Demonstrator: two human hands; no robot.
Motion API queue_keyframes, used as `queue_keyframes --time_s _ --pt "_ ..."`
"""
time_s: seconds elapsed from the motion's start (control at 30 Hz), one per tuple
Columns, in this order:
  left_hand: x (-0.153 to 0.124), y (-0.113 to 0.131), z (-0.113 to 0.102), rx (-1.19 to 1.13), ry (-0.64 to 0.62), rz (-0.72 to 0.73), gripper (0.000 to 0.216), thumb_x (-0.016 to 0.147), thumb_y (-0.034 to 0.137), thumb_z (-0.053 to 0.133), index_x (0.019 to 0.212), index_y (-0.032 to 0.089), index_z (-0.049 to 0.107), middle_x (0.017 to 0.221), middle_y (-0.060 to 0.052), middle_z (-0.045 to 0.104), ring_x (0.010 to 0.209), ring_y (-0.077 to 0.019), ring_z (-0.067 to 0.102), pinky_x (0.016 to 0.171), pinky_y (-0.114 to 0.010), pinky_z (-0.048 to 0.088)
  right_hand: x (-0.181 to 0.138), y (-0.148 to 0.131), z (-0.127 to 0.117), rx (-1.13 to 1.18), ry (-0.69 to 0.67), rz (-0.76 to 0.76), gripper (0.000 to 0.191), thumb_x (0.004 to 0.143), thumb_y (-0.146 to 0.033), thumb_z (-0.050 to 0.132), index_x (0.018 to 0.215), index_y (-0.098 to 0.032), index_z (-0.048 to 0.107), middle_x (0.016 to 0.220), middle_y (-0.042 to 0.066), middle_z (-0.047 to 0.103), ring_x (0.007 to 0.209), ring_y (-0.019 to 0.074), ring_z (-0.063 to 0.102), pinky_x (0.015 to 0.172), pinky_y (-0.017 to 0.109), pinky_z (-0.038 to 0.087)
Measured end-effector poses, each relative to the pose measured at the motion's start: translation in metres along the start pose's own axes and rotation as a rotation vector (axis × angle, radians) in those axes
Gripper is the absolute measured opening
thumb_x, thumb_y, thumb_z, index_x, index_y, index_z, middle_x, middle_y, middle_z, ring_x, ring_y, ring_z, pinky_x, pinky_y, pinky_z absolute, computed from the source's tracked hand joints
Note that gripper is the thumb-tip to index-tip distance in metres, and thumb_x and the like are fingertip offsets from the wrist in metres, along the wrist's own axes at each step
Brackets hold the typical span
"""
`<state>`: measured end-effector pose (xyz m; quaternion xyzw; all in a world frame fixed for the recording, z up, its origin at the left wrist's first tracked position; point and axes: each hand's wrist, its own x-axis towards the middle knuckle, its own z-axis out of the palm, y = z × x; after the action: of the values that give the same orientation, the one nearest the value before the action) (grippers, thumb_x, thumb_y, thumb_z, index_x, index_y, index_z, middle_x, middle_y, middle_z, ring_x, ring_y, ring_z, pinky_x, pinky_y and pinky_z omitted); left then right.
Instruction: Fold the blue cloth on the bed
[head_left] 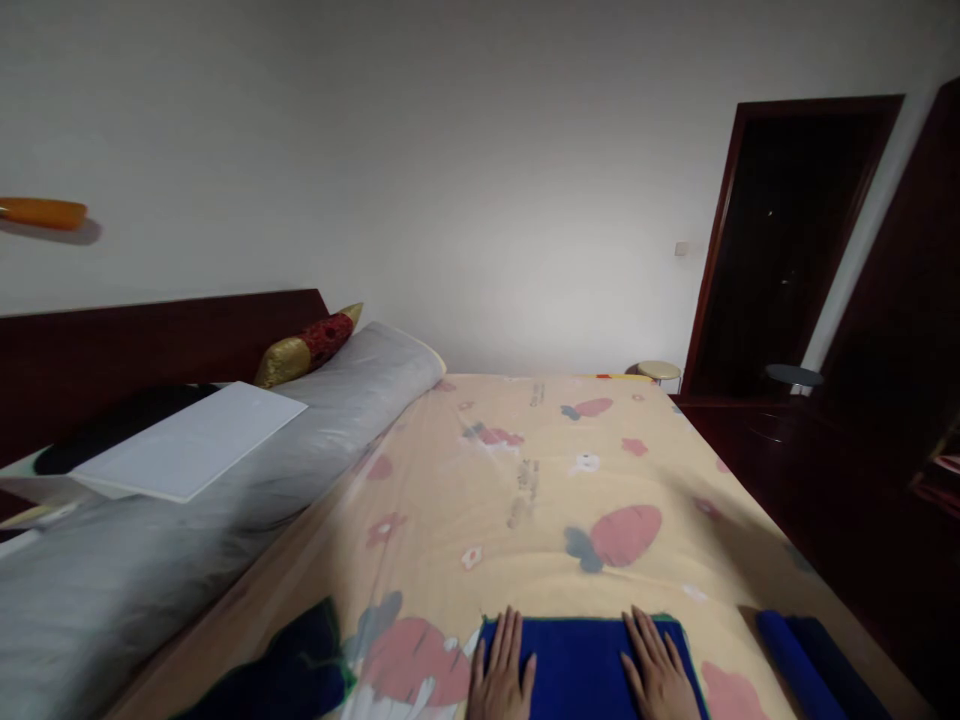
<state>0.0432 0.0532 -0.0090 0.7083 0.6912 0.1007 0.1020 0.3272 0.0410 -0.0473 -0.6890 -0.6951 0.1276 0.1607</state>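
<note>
A dark blue cloth (574,665) with a green stitched edge lies flat on the bed at the bottom middle of the view; its near part runs out of frame. My left hand (502,672) rests flat on its left side, fingers stretched forward to the far edge. On the cloth's right side my right hand (658,668) lies the same way, palm down with fingers spread. Another dark blue cloth (281,668), crumpled, is to the left of my left hand. Blue rolled or folded cloths (814,660) sit to the right of my right hand.
The bed wears a yellow sheet (480,520) with a strawberry print. Along the headboard (150,335) runs a grey covered roll of bedding (330,440), with a white board-like sheet (195,440) and a red-gold pillow (311,345) on it. Stools (658,370) stand near the dark door (787,250).
</note>
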Motion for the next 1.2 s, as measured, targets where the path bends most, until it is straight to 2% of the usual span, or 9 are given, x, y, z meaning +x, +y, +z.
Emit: queue_keyframes --time_s 0.1,0.23,0.37,0.47,0.6,0.77,0.87,1.03,1.2 --pt "-0.002 -0.02 -0.005 0.078 0.078 -0.094 0.058 0.086 0.055 0.016 0.139 0.033 0.011 0.157 0.006 0.027 0.147 -0.0169 0.031 0.124 -0.053 0.026 -0.004 0.025 -0.01 -0.003 0.001 0.077 0.067 0.084 -0.066 0.019 0.142 -0.032 0.016 0.157 -0.003 0.024 0.147 0.0192 0.021 0.124 0.052 0.022" --pt "-0.002 -0.032 -0.001 0.102 0.108 -0.101 0.059 0.086 0.054 0.017 0.139 0.03 0.014 0.157 0.004 0.029 0.144 -0.0171 0.036 0.122 -0.054 0.028 -0.006 0.035 -0.011 -0.013 -0.016 0.134 0.07 0.084 -0.067 0.016 0.143 -0.031 0.014 0.158 -0.003 0.021 0.147 0.0188 0.018 0.124 0.053 0.018" --pt "0.004 -0.025 0.006 0.131 0.137 -0.12 0.058 0.086 0.049 0.02 0.139 0.025 0.017 0.156 -0.001 0.03 0.144 -0.0198 0.037 0.123 -0.06 0.022 -0.002 0.021 -0.01 -0.108 0.001 0.185 0.065 0.086 -0.06 0.021 0.142 -0.026 0.02 0.157 0.0 0.023 0.146 0.0215 0.022 0.124 0.053 0.019" --pt "0.009 0.001 0.019 0.104 0.203 -0.022 0.053 0.088 0.041 0.018 0.139 0.029 0.013 0.155 0.0 0.029 0.144 -0.021 0.035 0.122 -0.063 0.026 0.004 -0.012 -0.004 -0.126 0.019 0.152 0.059 0.088 -0.051 0.02 0.141 -0.026 0.021 0.156 0.0 0.024 0.146 0.0225 0.023 0.123 0.054 0.021" --pt "0.012 0.045 0.05 -0.063 0.012 0.232 0.052 0.088 0.045 0.023 0.137 0.041 0.004 0.155 0.008 0.027 0.144 -0.0189 0.033 0.121 -0.057 0.035 0.011 -0.06 0.018 0.047 -0.117 -0.1 0.051 0.09 -0.042 0.023 0.14 -0.033 0.017 0.155 -0.004 0.024 0.144 0.018 0.025 0.121 0.049 0.029" --pt "0.01 0.056 0.076 -0.112 -0.132 0.238 0.056 0.088 0.029 0.022 0.136 0.041 -0.004 0.157 0.008 0.019 0.147 -0.0175 0.027 0.123 -0.058 0.03 0.009 -0.073 0.03 0.042 -0.164 -0.146 0.054 0.088 -0.035 0.032 0.139 -0.036 0.017 0.154 -0.002 0.021 0.144 0.0196 0.024 0.12 0.052 0.029" --pt "0.007 0.056 0.071 -0.123 -0.14 0.246 0.061 0.085 0.02 0.02 0.136 0.043 -0.007 0.158 0.01 0.015 0.148 -0.0152 0.023 0.124 -0.058 0.027 0.007 -0.073 0.025 0.041 -0.191 -0.136 0.054 0.089 -0.036 0.029 0.14 -0.035 0.013 0.156 -0.002 0.018 0.145 0.0192 0.021 0.122 0.051 0.026" --pt "0.001 0.056 0.042 -0.151 -0.169 0.21 0.053 0.089 0.035 0.018 0.137 0.045 -0.001 0.159 0.012 0.017 0.149 -0.0127 0.022 0.126 -0.054 0.024 0.006 -0.067 0.016 0.055 -0.165 -0.156 0.053 0.09 -0.049 0.022 0.141 -0.037 0.015 0.156 -0.003 0.02 0.145 0.0189 0.022 0.121 0.051 0.027" --pt "-0.005 0.012 0.018 -0.035 -0.04 0.01 0.055 0.087 0.052 0.013 0.139 0.037 0.005 0.158 0.009 0.024 0.148 -0.0142 0.027 0.125 -0.053 0.026 -0.004 -0.008 0.005 0.023 -0.038 -0.018 0.063 0.086 -0.064 0.018 0.141 -0.034 0.017 0.156 -0.004 0.025 0.145 0.0186 0.024 0.122 0.051 0.027"
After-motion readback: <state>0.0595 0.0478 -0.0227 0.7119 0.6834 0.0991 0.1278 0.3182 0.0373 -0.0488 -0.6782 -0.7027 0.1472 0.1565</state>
